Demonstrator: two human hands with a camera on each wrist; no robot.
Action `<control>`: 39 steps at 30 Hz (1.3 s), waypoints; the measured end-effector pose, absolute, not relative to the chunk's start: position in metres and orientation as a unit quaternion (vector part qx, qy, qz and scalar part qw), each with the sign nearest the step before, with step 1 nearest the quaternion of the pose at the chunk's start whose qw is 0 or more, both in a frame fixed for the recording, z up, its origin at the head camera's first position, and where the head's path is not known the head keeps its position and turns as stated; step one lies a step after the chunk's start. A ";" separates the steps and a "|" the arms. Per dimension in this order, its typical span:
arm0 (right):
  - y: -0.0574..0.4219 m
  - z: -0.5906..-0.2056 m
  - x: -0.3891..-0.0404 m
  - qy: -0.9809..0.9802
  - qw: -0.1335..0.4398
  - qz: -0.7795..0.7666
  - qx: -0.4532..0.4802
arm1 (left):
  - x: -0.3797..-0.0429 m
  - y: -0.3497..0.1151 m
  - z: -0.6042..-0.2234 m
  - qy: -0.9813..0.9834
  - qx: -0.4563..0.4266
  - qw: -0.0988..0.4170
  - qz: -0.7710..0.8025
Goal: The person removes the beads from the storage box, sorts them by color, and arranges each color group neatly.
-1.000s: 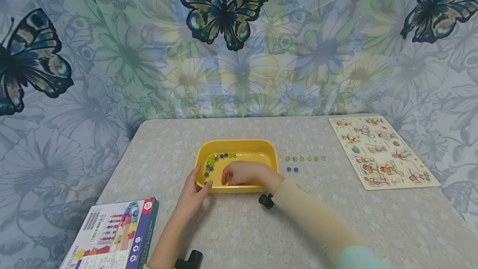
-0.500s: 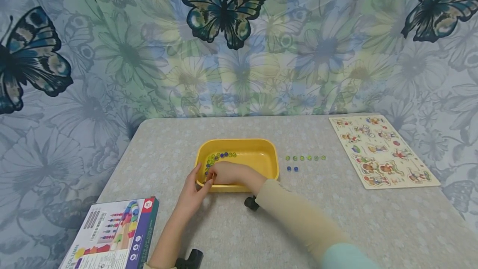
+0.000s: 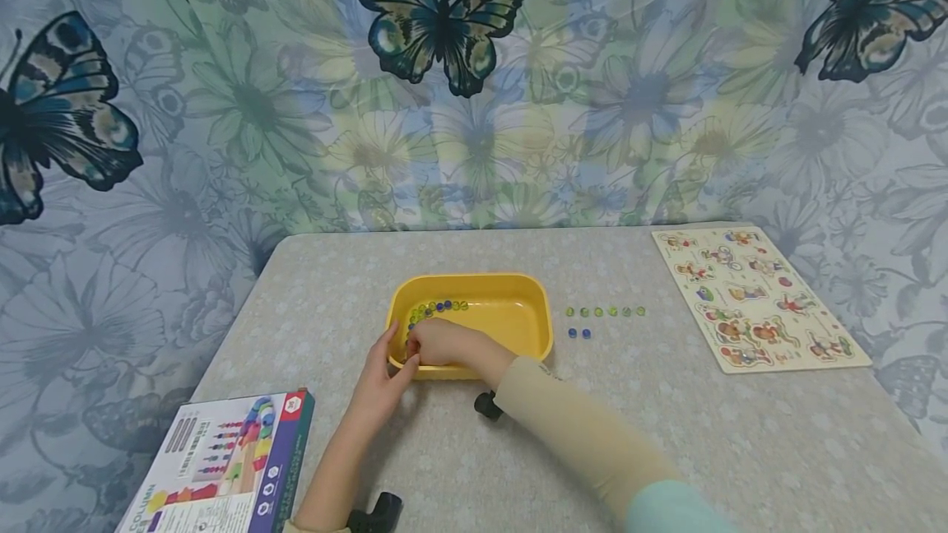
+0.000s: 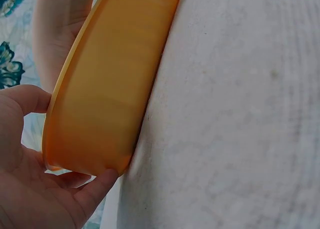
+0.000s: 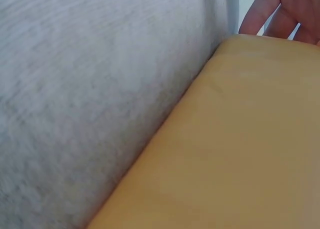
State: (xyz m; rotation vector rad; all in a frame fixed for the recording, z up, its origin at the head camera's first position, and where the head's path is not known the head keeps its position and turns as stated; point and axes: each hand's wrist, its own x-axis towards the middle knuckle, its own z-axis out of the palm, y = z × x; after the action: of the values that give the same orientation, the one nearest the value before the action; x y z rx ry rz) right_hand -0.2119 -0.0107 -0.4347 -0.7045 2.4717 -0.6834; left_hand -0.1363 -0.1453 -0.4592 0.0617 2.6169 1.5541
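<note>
A yellow plastic tray stands on the table, with several green and blue glass beads lying along its far and left inner sides. My left hand grips the tray's near left corner; in the left wrist view its thumb is at the rim and its fingers reach around the end wall. My right hand is down inside the tray at the left, fingers bent toward the beads, close beside the left thumb. Its fingertips are hidden, and I cannot tell whether they pinch a bead. The right wrist view is mostly filled by the tray's outer wall.
Right of the tray lie a row of several green beads and two blue beads. A board with printed pictures is at the table's right side. A printed box lies at the front left. A butterfly-patterned cloth hangs behind.
My right hand has moved left within the tray, from its middle to the left corner beside the left thumb. The left hand keeps its grip on the tray.
</note>
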 end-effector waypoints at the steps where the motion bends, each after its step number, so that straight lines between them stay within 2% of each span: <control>1: -0.011 -0.434 -0.211 0.904 0.239 -0.247 -0.254 | -0.136 -0.145 -0.459 0.858 0.020 0.050 0.510; 10: -0.006 -0.433 -0.211 0.917 0.224 -0.211 -0.253 | -0.136 -0.143 -0.459 0.862 0.019 0.050 0.504; 17: 0.025 -0.427 -0.224 0.879 0.236 -0.305 -0.282 | -0.136 -0.144 -0.459 0.858 0.025 0.050 0.510; 23: 0.064 -0.412 -0.229 0.844 0.241 -0.382 -0.291 | -0.135 -0.143 -0.459 0.857 0.020 0.053 0.513; 30: 0.123 -0.396 -0.214 0.835 0.201 -0.420 -0.294 | -0.133 -0.142 -0.459 0.855 0.010 0.061 0.515; 39: 0.200 -0.380 -0.196 0.863 0.143 -0.420 -0.243 | -0.133 -0.143 -0.457 0.856 -0.001 0.061 0.513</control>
State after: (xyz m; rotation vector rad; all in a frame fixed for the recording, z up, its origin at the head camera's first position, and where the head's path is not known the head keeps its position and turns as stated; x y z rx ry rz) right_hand -0.1962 0.1997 -0.3799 -0.7007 2.4876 -1.2106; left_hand -0.1326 -0.1435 -0.4574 -0.0017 2.5895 1.5527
